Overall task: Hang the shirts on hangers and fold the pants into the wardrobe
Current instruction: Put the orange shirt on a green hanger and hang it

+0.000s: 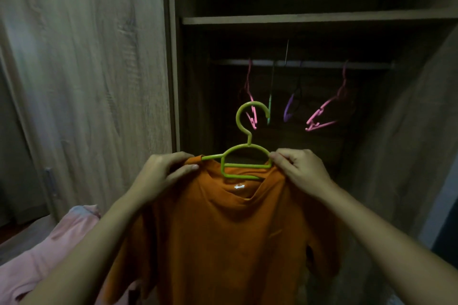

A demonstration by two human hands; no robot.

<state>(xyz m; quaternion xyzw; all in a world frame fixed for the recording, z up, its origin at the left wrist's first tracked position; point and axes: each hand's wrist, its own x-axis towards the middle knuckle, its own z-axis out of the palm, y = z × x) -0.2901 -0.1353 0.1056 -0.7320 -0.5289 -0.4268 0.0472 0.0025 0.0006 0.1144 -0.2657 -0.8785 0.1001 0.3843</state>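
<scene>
We hold one orange shirt (223, 230) on one green hanger (244, 156) before the wardrobe (178, 57): left hand (161, 171) and right hand (300, 168) each pinch a shoulder. Four empty hangers (319, 116) hang on the rail (309, 64).

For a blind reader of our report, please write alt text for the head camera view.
Two bare hands, left hand and right hand, hold an orange cotton T-shirt by its shoulders on a lime-green plastic hanger before an open wooden wardrobe. Empty pink, green and purple hangers hang on its rail; pale pink clothing lies lower left.
</scene>
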